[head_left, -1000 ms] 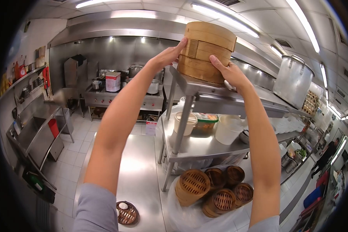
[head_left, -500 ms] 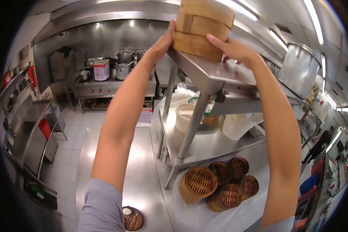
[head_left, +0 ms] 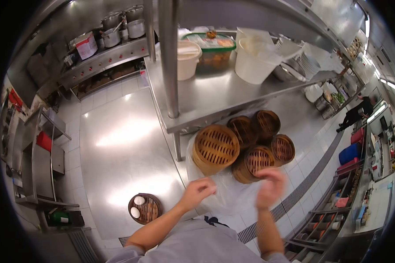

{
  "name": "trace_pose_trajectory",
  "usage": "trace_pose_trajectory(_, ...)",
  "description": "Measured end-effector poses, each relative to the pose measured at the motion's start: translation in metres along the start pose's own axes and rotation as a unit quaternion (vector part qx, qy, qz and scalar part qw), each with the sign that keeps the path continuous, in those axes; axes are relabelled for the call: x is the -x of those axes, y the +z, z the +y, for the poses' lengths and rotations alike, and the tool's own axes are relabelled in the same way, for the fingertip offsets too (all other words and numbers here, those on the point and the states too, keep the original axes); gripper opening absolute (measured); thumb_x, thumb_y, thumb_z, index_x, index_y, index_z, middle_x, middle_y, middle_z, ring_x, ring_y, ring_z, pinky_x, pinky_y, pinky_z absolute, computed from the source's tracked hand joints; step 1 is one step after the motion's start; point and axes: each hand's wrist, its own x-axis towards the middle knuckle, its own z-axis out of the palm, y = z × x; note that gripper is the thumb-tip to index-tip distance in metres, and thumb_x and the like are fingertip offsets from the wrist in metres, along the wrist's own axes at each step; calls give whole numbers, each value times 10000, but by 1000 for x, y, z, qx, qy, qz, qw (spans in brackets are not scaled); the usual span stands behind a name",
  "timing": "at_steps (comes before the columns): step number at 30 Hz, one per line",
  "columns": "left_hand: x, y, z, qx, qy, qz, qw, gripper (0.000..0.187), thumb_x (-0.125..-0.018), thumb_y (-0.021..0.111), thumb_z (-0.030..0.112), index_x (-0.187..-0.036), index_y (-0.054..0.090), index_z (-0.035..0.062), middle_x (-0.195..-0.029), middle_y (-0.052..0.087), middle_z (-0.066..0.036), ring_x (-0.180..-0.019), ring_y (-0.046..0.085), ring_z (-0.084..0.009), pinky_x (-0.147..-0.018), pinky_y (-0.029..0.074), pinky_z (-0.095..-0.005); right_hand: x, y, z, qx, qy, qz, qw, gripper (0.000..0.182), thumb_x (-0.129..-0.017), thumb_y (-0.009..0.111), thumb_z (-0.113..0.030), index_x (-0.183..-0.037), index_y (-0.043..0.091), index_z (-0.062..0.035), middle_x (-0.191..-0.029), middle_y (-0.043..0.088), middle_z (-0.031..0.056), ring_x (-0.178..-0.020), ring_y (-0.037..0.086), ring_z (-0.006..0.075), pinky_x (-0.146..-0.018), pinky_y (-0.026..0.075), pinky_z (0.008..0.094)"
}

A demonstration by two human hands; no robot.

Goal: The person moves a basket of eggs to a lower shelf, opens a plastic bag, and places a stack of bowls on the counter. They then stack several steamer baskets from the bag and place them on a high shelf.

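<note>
My left hand (head_left: 198, 193) hangs over the clear plastic sheet (head_left: 221, 197), its fingers loosely bent and nothing visible between them. Blurred by motion, my right hand (head_left: 271, 187) overlaps the edge of a small bamboo steamer stack (head_left: 245, 168). Several round bamboo steamers with slatted tops stand together on the plastic; the widest, a pale steamer stack (head_left: 206, 164), is just beyond my left hand. To the left, a dark steamer tray (head_left: 150, 215) with two white buns (head_left: 138, 200) rests on the steel worktop (head_left: 118, 131).
A steel shelf (head_left: 206, 98) on a thick post (head_left: 168, 65) holds a white tub (head_left: 186, 65), a green-rimmed container (head_left: 215, 57), a white bucket (head_left: 254, 65) and stacked plates (head_left: 309, 65). Pots stand on the stove (head_left: 105, 61). A person (head_left: 355, 113) in dark clothes is far right.
Both hands have let go of the pale bamboo steamer on the upper shelf and come down near the lower steamers. The view has tilted downward, so that steamer is out of sight.
</note>
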Motion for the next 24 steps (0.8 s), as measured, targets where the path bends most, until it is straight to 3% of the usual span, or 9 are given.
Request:
trace_pose_trajectory(2, -14, 27, -82, 160, -158, 121, 967, 150, -951, 526, 12, -935, 672, -16, -909, 638, -74, -788, 608, -163, -747, 500, -280, 82, 5, 68, 46, 221, -66, 972, 352, -827, 661, -4, -1164, 564, 16, -1039, 608, 126, -974, 614, 192, -836, 518, 299)
trace_pose_trajectory(4, -25, 18, -150, 206, -172, 211, 940, 157, -943, 529, 16, -1040, 645, -25, -929, 630, -73, -785, 609, -165, -738, 506, -284, 127, 18, 122, 44, 322, -70, 943, 526, -802, 705, -20, -1294, 523, 11, -1181, 590, 144, -1085, 605, 228, -885, 512, 331)
trace_pose_trajectory(7, -36, -2, -179, 297, -168, 430, 836, 414, -926, 545, 40, -1328, 474, -34, -997, 603, -83, -757, 598, -172, -712, 511, -288, 157, 23, 174, 96, 333, -80, 935, 791, -742, 776, -24, -1442, 408, -49, -1300, 546, 138, -1213, 541, 269, -981, 476, 387)
trace_pose_trajectory(10, -43, -38, -190, 266, -161, 419, 853, 462, -992, 510, 213, -1383, 405, -12, -1042, 582, -75, -829, 565, -157, -806, 491, -325, 142, 37, 190, 109, 348, -121, 923, 993, -711, 851, -145, -1501, 266, 1, -1466, 417, 211, -1376, 405, 331, -1102, 378, 415)
trace_pose_trajectory(12, -53, -47, -183, 187, -89, 412, 888, 542, -1022, 489, 400, -1383, 423, 1, -1204, 553, -79, -1076, 527, -190, -1013, 392, -391, 125, 43, 191, 77, 339, -178, 921, 1171, -624, 928, -212, -1517, 203, 6, -1512, 355, 216, -1422, 339, 328, -1150, 324, 398)
trace_pose_trajectory(13, -56, -48, -174, 109, -110, 385, 910, 646, -1013, 449, 549, -1392, 444, 25, -1385, 479, -72, -1308, 398, -226, -1143, 233, -405, 124, 43, 196, 78, 340, -177, 920, 1171, -624, 928, -212, -1517, 203, 6, -1512, 355, 216, -1422, 339, 328, -1150, 324, 398)
trace_pose_trajectory(16, -67, -61, -181, 41, -173, 327, 928, 728, -1017, 355, 617, -1454, 405, 38, -1532, 372, -95, -1440, 275, -253, -1181, 184, -398, 121, 47, 212, -3, 381, -208, 901, 1286, -550, 976, -279, -1525, 185, 1, -1514, 357, 214, -1426, 338, 316, -1152, 332, 399)
trace_pose_trajectory(19, -79, -66, -171, 88, -130, 235, 959, 860, -993, 209, 693, -1570, 212, 55, -1633, 198, -108, -1512, 119, -233, -1217, 98, -367, 132, 52, 221, 29, 292, -195, 936, 1194, -535, 990, -298, -1451, 286, 7, -1417, 469, 183, -1319, 460, 283, -1099, 385, 382)
trace_pose_trajectory(24, -66, -66, -155, 14, -134, 197, 971, 837, -1001, 186, 675, -1586, 130, 79, -1635, 174, -113, -1513, 124, -250, -1235, 95, -386, 130, 45, 188, 57, 262, -161, 950, 1287, -528, 991, -329, -1499, 211, -6, -1437, 418, 190, -1347, 414, 318, -1121, 357, 390)
